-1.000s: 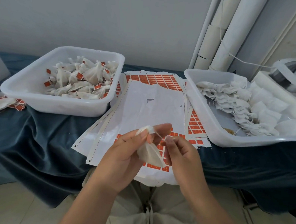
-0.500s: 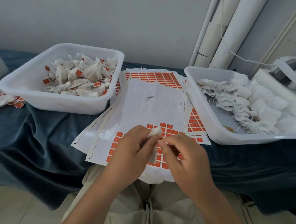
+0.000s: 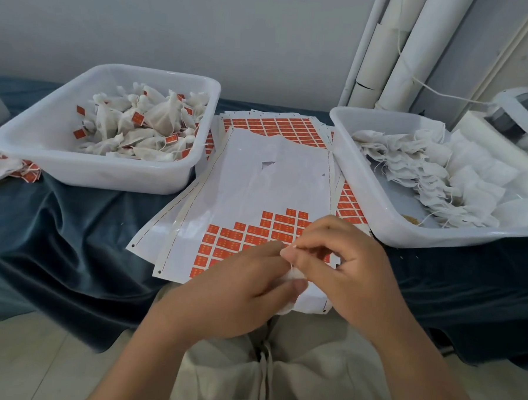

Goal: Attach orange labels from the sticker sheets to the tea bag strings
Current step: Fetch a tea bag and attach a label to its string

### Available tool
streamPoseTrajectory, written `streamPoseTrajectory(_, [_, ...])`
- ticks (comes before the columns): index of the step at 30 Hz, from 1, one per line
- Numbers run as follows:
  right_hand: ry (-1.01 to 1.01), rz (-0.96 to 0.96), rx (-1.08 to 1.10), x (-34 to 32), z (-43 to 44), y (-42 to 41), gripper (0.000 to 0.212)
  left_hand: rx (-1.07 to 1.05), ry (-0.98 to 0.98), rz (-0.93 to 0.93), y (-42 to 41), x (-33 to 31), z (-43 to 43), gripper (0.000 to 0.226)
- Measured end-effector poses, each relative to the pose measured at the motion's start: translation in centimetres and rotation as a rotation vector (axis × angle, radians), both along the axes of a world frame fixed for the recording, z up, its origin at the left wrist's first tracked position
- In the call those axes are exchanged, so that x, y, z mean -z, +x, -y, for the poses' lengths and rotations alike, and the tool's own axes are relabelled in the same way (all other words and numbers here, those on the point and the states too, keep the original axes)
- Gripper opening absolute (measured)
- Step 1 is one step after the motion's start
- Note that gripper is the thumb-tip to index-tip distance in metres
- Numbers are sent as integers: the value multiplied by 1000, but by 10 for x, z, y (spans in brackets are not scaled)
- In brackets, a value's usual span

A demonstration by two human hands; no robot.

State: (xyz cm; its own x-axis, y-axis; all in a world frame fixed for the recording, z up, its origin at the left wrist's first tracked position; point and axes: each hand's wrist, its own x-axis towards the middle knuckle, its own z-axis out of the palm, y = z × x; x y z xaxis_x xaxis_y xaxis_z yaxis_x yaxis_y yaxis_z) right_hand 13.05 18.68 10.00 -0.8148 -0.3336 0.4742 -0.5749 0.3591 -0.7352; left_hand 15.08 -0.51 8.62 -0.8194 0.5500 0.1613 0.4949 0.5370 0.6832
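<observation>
My left hand [image 3: 239,290] grips a white tea bag [image 3: 292,276], mostly hidden under its fingers. My right hand [image 3: 342,265] pinches the bag's thin string [image 3: 290,264] between thumb and forefinger, just above the bag. Both hands hover over the near end of the top sticker sheet [image 3: 256,196], whose remaining orange labels [image 3: 254,236] lie right behind my fingers. Whether a label is stuck to my fingers is too small to tell.
A white tub [image 3: 45,139] at the left holds several labelled tea bags. A white tub [image 3: 364,186] at the right holds several unlabelled bags. More sticker sheets [image 3: 275,127] lie beneath. White rolls [image 3: 396,50] lean at the back. Blue cloth [image 3: 71,235] covers the table.
Both hands have dropped lower and nearer to me. The tea bag, which hung in plain sight a second ago, is now tucked under my left fingers. More orange labels show.
</observation>
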Motion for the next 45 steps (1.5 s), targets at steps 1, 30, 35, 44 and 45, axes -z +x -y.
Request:
streamPoseTrajectory(1, [-40,75,-34,-1,1,1,8,22,8,4,1,0,-2,29])
streamPoseTrajectory(30, [248,-418,85,6,1,1,22,3,610,588,-7,6,14,46])
streamPoseTrajectory(35, [-18,156,-90,5,5,5,14,4,812,713,-9,6,9,47])
streamPoseTrajectory(44, [-230,790,-283,7,1,-2,29,-78,1004,909,-10,11,-2,46])
streamPoseTrajectory(45, [-186,770,-263,6,0,-2,29,-72,1011,928,-10,11,-2,46])
